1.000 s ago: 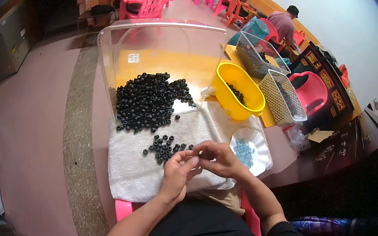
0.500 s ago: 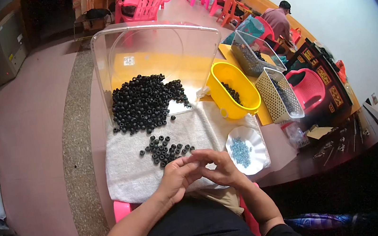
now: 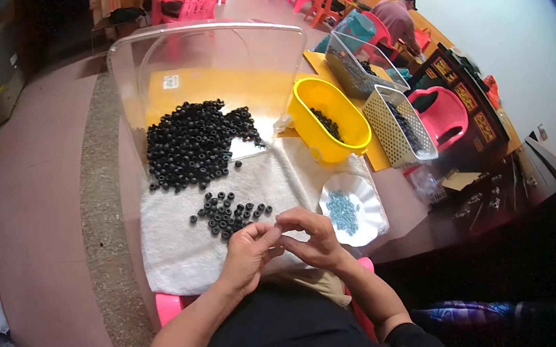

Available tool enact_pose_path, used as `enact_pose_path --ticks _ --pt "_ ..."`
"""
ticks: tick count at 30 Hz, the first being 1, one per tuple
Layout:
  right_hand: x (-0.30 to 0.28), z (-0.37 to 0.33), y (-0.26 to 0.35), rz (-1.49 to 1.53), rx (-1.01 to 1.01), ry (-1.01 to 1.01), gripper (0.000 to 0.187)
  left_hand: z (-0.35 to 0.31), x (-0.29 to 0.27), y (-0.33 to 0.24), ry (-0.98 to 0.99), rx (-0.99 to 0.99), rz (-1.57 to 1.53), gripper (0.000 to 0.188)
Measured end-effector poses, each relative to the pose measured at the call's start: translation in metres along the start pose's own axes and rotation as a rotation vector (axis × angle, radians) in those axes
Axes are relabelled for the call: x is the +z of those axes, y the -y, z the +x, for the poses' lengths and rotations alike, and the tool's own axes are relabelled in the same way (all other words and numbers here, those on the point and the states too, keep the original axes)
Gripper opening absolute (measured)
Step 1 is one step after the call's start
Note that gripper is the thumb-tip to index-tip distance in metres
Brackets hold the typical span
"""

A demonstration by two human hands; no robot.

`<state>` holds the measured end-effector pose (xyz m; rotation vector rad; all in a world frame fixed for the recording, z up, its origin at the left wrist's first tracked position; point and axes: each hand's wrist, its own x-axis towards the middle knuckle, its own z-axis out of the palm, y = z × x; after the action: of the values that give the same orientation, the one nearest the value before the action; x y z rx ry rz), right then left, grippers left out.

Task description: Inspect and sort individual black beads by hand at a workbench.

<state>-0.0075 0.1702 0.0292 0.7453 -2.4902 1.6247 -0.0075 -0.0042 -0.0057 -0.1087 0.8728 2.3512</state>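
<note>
My left hand (image 3: 248,253) and my right hand (image 3: 312,240) meet over the near edge of a white towel (image 3: 176,250). Both are closed in a pinch, thumbs against fingers and tips nearly touching. Whatever lies between them is too small or hidden to make out. Just beyond my left hand, a loose cluster of round black beads (image 3: 229,215) with holes rests on the towel. To the right of my right hand stands a white scalloped dish (image 3: 366,214) holding tiny blue beads (image 3: 343,212). A large heap of black beads (image 3: 190,143) fills part of a clear plastic tub (image 3: 261,42) farther off.
Right of the tub stands a yellow oval basin (image 3: 303,110) with black beads inside. Beside it are a white perforated basket (image 3: 385,135) and a clear bin (image 3: 342,70). Pink chairs (image 3: 442,117) stand around. A person (image 3: 395,21) sits at the back right.
The whole scene has shifted a little up and left in the view. My fingers have moved slightly, their tips now meeting with less overlap. The beads and containers look undisturbed.
</note>
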Motion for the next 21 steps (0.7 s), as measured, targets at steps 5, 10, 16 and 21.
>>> enact_pose_path --ticks 5,10,16,21 --pt "0.002 0.000 0.000 -0.158 -0.166 -0.103 0.038 -0.002 0.005 0.000 -0.025 0.015 0.048 0.013" --pt "0.003 -0.005 0.003 -0.336 -0.257 -0.153 0.042 0.002 0.002 0.005 -0.015 -0.006 0.047 0.011" --pt "0.006 -0.013 0.006 -0.395 -0.308 -0.168 0.039 0.000 0.001 0.011 -0.007 0.032 0.082 0.015" --pt "0.007 -0.020 0.002 -0.324 -0.290 -0.218 0.038 -0.002 0.006 0.013 0.006 0.035 0.121 0.015"
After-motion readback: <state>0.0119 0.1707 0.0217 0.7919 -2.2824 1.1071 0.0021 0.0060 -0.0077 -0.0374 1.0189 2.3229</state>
